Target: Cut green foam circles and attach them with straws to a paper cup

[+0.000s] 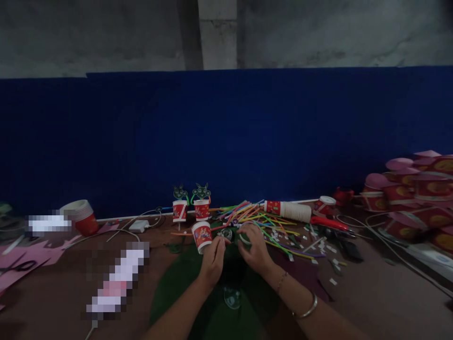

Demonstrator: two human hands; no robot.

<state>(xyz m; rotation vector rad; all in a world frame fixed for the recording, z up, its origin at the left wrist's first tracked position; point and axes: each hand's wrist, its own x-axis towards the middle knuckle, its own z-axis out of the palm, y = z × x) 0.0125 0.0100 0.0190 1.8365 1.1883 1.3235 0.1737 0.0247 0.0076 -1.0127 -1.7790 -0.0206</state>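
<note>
My left hand (214, 255) is closed round the side of a red and white paper cup (202, 236), which tilts a little. Coloured pipe-cleaner arms stick out from the cup. My right hand (255, 245) is beside it with curved fingers spread apart, near a small dark cut-out (225, 233) between the hands; nothing is clearly held in it. Another dark cut-out face (232, 297) lies on the green mat (177, 293) below. Behind stand two finished-looking cups, one on the left (179, 211) and one on the right (202, 210), with dark animal faces on top.
Coloured pipe cleaners (247, 212) and white scraps lie behind my right hand, by a stack of cups (288, 210). Red-handled pliers (331, 223) and cables are to the right, before piled red and pink cups (403, 193). Scissors (21, 267) rest on pink paper at left.
</note>
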